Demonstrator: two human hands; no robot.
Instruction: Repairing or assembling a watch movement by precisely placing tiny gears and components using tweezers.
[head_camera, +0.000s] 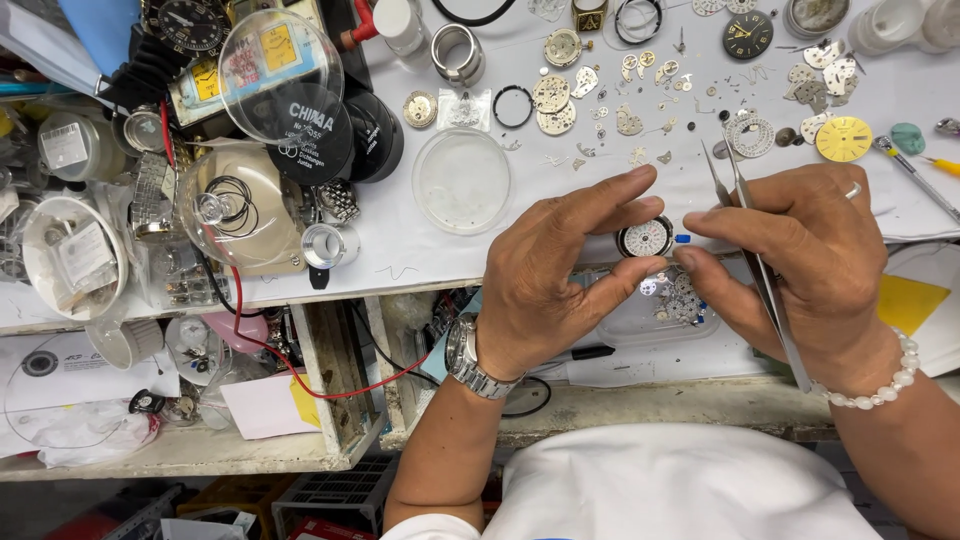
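**Watch movement pinched at the rim between both hands**

Left to right, as we see it:

- Left hand (560, 270): wristwatch on the wrist, thumb and forefinger closed on the watch movement (646, 238) from its 9 o'clock side, other fingers fanned clear. Grip is clamped on the rim only.
- Watch movement: small round disc held just above the front edge of the desk (420, 250), between the two hands. White ring with fine markings around a darker, busy centre, metal edge, tiny blue part at its 3 o'clock.
- Right hand (800, 260): fingertips meet the movement from 3 o'clock, so the grip is shut on it too. The same hand carries tweezers (752, 240), tips pointing to 12 o'clock, away from the part. Bead bracelet on the wrist, ring on one finger.
- At 12 o'clock of the hands: loose plates, wheels and a yellow dial (843, 138) on the white desk; a clear round dish (462, 180) at 10 o'clock.

Handling, our judgement: very light, rigid, fragile. Face and works would mark or bend easily. We'd hold by the outer edge only, low force, and keep tweezer tips off the face.
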